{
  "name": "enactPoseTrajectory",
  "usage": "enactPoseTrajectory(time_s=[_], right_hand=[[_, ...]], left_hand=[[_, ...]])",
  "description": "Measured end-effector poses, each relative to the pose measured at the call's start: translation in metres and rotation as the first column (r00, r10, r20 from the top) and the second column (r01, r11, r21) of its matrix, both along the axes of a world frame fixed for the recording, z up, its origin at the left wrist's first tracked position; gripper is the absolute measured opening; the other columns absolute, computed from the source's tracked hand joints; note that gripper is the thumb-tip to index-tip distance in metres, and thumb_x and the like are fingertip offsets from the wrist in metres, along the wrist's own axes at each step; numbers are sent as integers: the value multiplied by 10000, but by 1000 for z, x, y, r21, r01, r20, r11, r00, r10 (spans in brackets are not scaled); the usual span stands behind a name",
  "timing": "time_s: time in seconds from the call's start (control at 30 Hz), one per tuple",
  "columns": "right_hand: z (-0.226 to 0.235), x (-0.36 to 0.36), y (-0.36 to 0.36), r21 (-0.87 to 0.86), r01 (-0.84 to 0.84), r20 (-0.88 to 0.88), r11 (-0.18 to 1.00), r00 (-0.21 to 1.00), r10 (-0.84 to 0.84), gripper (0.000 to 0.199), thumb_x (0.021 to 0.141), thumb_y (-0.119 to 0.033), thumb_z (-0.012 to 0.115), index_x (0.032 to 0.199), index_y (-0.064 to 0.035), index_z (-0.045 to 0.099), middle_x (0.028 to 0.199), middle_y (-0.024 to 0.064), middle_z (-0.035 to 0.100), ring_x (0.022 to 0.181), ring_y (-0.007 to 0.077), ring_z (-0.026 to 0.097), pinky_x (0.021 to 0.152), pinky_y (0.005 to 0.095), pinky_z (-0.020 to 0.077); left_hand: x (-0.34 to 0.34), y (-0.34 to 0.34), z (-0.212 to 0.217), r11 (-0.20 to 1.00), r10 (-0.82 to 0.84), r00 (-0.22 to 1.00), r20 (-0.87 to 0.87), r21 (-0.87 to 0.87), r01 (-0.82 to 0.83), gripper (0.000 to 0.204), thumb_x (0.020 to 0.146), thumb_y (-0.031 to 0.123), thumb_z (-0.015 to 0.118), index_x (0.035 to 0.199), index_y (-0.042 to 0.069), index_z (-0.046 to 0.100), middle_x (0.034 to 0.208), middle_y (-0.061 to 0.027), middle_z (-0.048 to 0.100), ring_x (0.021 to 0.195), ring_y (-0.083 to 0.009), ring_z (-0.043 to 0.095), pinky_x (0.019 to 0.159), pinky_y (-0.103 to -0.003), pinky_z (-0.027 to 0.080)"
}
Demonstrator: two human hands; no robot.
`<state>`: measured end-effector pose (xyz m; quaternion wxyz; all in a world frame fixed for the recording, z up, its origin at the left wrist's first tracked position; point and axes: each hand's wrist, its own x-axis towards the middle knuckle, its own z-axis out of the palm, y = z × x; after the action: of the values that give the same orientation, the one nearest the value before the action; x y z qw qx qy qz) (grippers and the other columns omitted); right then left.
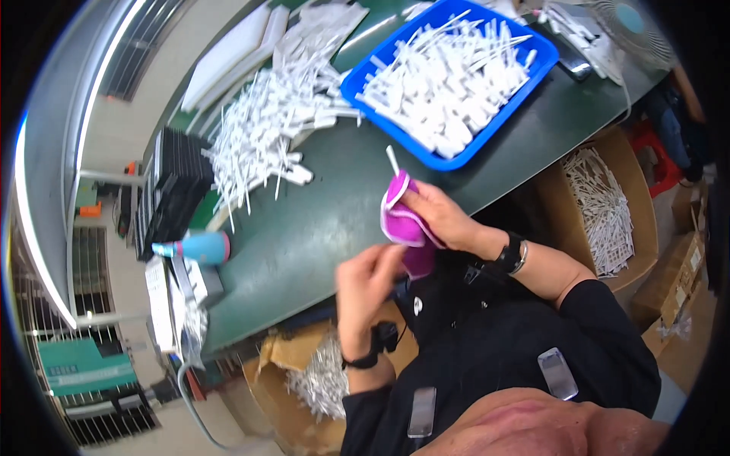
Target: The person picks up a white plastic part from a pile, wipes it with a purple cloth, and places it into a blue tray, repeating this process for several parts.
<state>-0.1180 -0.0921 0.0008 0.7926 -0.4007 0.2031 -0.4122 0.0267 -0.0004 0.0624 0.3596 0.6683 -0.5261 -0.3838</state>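
Note:
My right hand (445, 216) is closed round a magenta cloth (407, 220) with a white edge, above the table's near edge. A slim white stick-like piece (392, 158) pokes out of the cloth's top. Just left of the cloth, my left hand (365, 285) is raised with its fingers bent; motion smears them, so whether they hold anything is unclear. Beyond the cloth stands a blue tray (449, 161) heaped with white pieces (449, 83), thin at one end and broader at the other. A loose pile of similar white pieces (266, 125) lies left of the tray.
The dark green table (304, 228) carries a black stack (179, 175) and a light-blue bottle-like object (201, 248) at left. Cardboard boxes with white pieces stand below the table, at right (646, 228) and near left (266, 395). A fan (635, 30) is at the far right.

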Motion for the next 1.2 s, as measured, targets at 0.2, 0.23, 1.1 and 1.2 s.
enactPoseTrajectory(time_s=[0.2, 0.23, 1.1, 1.2], right_hand=[[7, 18, 13, -329, -354, -430, 875, 881, 195, 278, 948, -254, 480, 1013, -4, 583, 940, 123, 619, 822, 196, 564, 745, 325, 447], [11, 15, 11, -250, -358, -306, 899, 911, 278, 292, 958, -272, 468, 1017, -9, 581, 917, 111, 624, 805, 170, 553, 735, 315, 445], [-18, -10, -4, -503, 45, -230, 863, 956, -184, 259, 980, -191, 406, 1088, -2, 547, 1010, 51, 602, 935, 124, 542, 846, 284, 451], [-2, -11, 0, -147, 131, -41, 980, 990, -138, 289, 991, -267, 402, 1049, -33, 563, 941, 7, 587, 849, 92, 542, 777, 249, 454]], left_hand=[[16, -31, 7, 979, 72, 991, -113, -181, -92, 288, 952, 194, 504, 852, -30, 654, 557, 57, 445, 479, -9, 330, 449, -187, 214], [16, -31, 3, 980, 84, 957, -278, -153, -130, 293, 955, 197, 504, 838, -31, 647, 551, 60, 437, 480, -3, 328, 454, -179, 206], [-23, -236, 20, 966, -250, 803, -542, -78, 248, 352, 934, 389, 504, 985, 55, 601, 699, 17, 543, 553, -66, 449, 476, -217, 362], [-26, -247, 14, 933, -351, 796, -493, -117, 339, 479, 927, 385, 500, 1149, -40, 509, 968, -130, 665, 728, -171, 628, 611, -290, 515]])
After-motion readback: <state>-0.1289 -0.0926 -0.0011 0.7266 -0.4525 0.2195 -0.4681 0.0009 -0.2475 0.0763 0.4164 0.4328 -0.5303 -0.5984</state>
